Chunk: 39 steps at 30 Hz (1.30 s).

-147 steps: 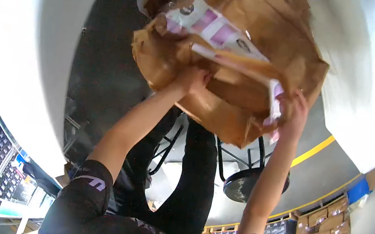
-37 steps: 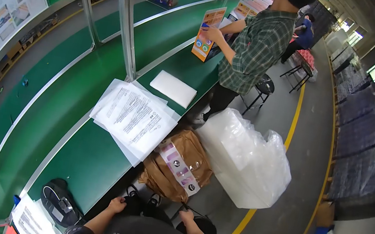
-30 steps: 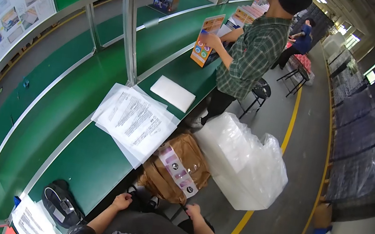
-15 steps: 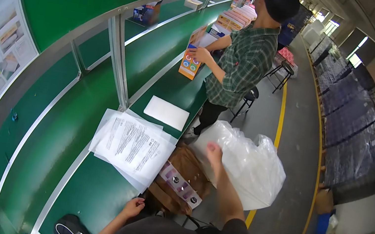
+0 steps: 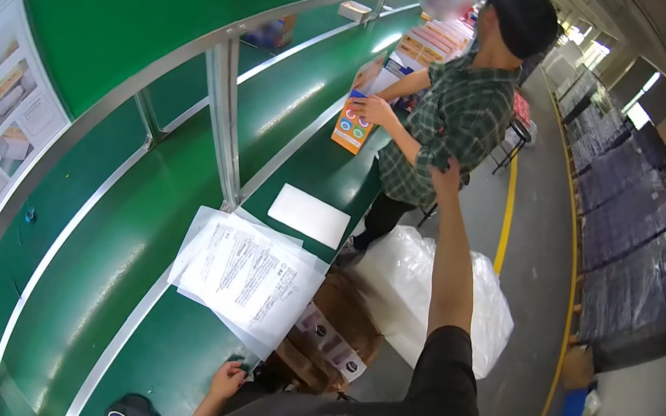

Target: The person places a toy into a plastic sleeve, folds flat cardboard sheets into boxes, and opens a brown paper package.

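My right arm is stretched far forward, and my right hand (image 5: pixel 447 177) is at the co-worker's green plaid sleeve (image 5: pixel 435 159) near the elbow. Its fingers blend into the dark cloth, so their grip is unclear. Low at the bench's front edge, my left hand (image 5: pixel 229 379) has curled fingers; a small dark thing shows at the fingertips, too small to name. Just beyond it lie printed clear plastic bags (image 5: pixel 245 277), overlapping on the green bench (image 5: pixel 185 338). A white foam pad (image 5: pixel 309 215) lies flat past the bags.
The co-worker (image 5: pixel 481 100) stands at the bench holding an orange and blue box (image 5: pixel 354 125). Beside the bench are an open brown carton (image 5: pixel 346 313) and a big white plastic bag (image 5: pixel 480 310). A metal post (image 5: pixel 225 113) rises from the bench. Wrapped pallets (image 5: pixel 637 226) line the right.
My right hand has moved forward and up from above the white plastic bag to the co-worker's sleeve. My left hand stays near the bench edge. The view has shifted slightly.
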Motion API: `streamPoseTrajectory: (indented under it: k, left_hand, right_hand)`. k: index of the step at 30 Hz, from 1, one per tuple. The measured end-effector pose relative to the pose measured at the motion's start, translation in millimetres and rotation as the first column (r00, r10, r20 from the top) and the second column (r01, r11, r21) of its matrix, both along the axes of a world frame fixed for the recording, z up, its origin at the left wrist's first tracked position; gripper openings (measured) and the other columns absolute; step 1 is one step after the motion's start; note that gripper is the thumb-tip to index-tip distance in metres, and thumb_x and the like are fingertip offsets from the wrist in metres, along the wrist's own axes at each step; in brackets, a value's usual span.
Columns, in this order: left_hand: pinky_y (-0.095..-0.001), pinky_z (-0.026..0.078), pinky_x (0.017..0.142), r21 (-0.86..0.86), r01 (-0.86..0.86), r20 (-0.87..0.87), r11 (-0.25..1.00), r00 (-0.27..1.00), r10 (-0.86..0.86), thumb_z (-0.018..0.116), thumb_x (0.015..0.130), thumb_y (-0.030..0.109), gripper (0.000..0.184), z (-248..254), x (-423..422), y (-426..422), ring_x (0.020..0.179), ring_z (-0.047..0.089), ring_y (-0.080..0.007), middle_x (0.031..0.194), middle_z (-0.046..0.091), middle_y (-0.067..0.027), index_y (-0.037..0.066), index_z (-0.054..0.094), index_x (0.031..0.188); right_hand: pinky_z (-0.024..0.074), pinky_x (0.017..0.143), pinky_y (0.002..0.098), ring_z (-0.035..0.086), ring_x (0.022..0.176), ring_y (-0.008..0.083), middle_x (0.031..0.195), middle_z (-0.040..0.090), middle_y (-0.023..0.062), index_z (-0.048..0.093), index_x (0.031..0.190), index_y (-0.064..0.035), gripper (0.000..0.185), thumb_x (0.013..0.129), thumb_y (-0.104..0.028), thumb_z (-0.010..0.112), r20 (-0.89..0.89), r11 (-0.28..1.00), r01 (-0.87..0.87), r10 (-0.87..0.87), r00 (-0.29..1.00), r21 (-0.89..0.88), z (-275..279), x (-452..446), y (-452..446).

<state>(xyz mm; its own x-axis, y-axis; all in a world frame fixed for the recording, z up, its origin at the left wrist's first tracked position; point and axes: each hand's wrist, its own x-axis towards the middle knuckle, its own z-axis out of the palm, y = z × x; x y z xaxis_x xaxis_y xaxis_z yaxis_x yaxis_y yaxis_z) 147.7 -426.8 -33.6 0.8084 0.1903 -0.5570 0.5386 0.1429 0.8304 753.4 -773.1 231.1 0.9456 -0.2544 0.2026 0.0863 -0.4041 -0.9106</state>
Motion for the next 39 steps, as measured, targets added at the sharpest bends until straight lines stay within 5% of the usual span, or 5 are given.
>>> streamPoseTrajectory:
  k: [13, 19, 21, 26, 39]
  left_hand:
    - [-0.0269, 0.051, 0.063, -0.056, 0.046, -0.042, 0.997, 0.998, -0.049, 0.06, 0.085, 0.007, 0.036, -12.3, 9.6, -2.5, 0.07, 0.063, -0.016, 0.087, 0.064, -0.0091, -0.001, 0.052, 0.118]
    - [-0.0271, 0.05, 0.062, -0.037, 0.138, -0.041, 0.99, 0.989, -0.14, 0.06, 0.085, 0.009, 0.034, -11.5, 20.1, -15.0, 0.066, 0.06, -0.0142, 0.083, 0.063, -0.0075, -0.001, 0.054, 0.117]
    - [-0.0269, 0.049, 0.061, -0.019, 0.22, -0.005, 0.975, 0.975, -0.22, 0.061, 0.085, 0.009, 0.034, -15.3, 24.6, -21.2, 0.066, 0.059, -0.0135, 0.083, 0.063, -0.0063, -0.001, 0.054, 0.117]
    - [-0.025, 0.048, 0.061, 0.014, 0.41, -0.058, 0.912, 0.911, -0.408, 0.061, 0.085, 0.009, 0.034, -1.5, 32.0, -40.2, 0.067, 0.059, -0.0117, 0.082, 0.063, -0.0043, 0.0, 0.054, 0.118]
    - [-0.026, 0.051, 0.064, 0.067, 0.662, -0.116, 0.746, 0.748, -0.653, 0.058, 0.087, 0.006, 0.039, -11.3, 35.5, -73.4, 0.073, 0.06, -0.0137, 0.089, 0.063, -0.0074, -0.001, 0.048, 0.124]
  right_hand:
    - [0.0471, 0.089, 0.0329, 0.062, 0.101, 0.0217, 0.122, 0.059, 0.0153, 0.047, 0.132, -0.0022, 0.064, 0.076, -0.02, 0.071, 0.094, 0.944, -0.257, 0.281, 0.955, -0.206, -113.0, -76.5, 6.6]
    - [0.0458, 0.053, 0.0267, 0.06, 0.066, 0.0139, 0.09, 0.063, 0.0069, 0.051, 0.126, -0.0051, 0.047, 0.083, -0.017, 0.065, -0.561, 0.935, -0.126, 0.302, 0.77, 0.331, -213.8, -276.1, -6.9]
    - [0.0464, 0.05, 0.028, 0.06, 0.064, 0.0146, 0.085, 0.064, 0.0089, 0.049, 0.129, -0.0035, 0.055, 0.08, -0.02, 0.066, -0.734, 0.965, 0.109, 0.106, 0.671, 0.238, -300.6, -351.5, -17.7]
    - [0.0519, 0.052, 0.0391, 0.064, 0.057, 0.0287, 0.074, 0.066, 0.0164, 0.064, 0.106, 0.0, 0.039, 0.073, -0.022, 0.064, -0.887, 0.93, -0.313, -0.03, 0.461, -0.194, -470.1, -551.5, -44.4]
    - [0.0507, 0.055, 0.0356, 0.065, 0.065, 0.0223, 0.092, 0.067, 0.015, 0.057, 0.12, -0.0028, 0.046, 0.079, -0.024, 0.062, -0.877, 0.972, 0.233, -0.084, 0.473, 0.032, -369.2, -597.3, -54.6]
